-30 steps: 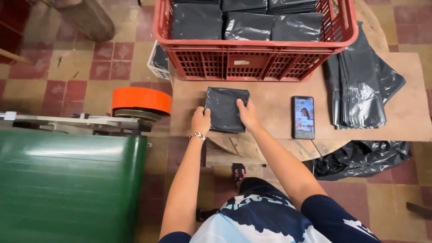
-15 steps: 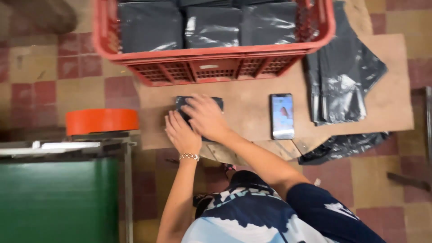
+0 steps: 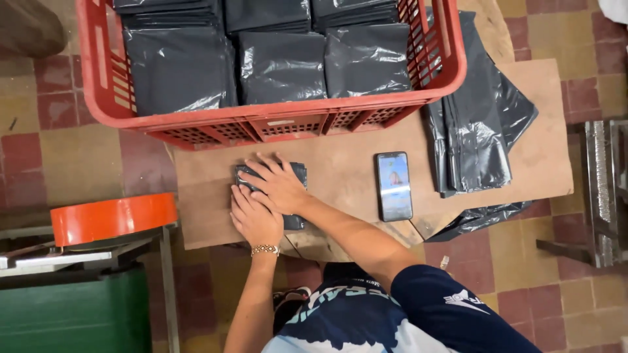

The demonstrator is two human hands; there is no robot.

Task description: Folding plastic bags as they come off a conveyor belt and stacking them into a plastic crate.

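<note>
Both hands are flat on a small folded black bag (image 3: 296, 175) near the front edge of the brown worktop (image 3: 340, 163). The left hand (image 3: 254, 218) sits at the bag's 7 o'clock corner, fingers (image 3: 239, 196) released and spread, palm down, a beaded bracelet (image 3: 265, 250) on the wrist. The right hand (image 3: 278, 184) lies across it from about 4 o'clock, fingers flat too, overlapping the left fingertips; neither hand is grasping anything, just pressing. The bag is mostly covered, only its edges show. At 3 o'clock of the hands, a phone (image 3: 394, 185) lies face up with the screen lit. Further out at 2 o'clock there's a loose pile of black bags (image 3: 481, 131) hanging off the worktop. At 12 o'clock the red crate (image 3: 281, 124) is packed with folded black bags (image 3: 281, 65) in rows. Off at 9 o'clock, an orange roll (image 3: 112, 217) sits on a metal stand
</note>
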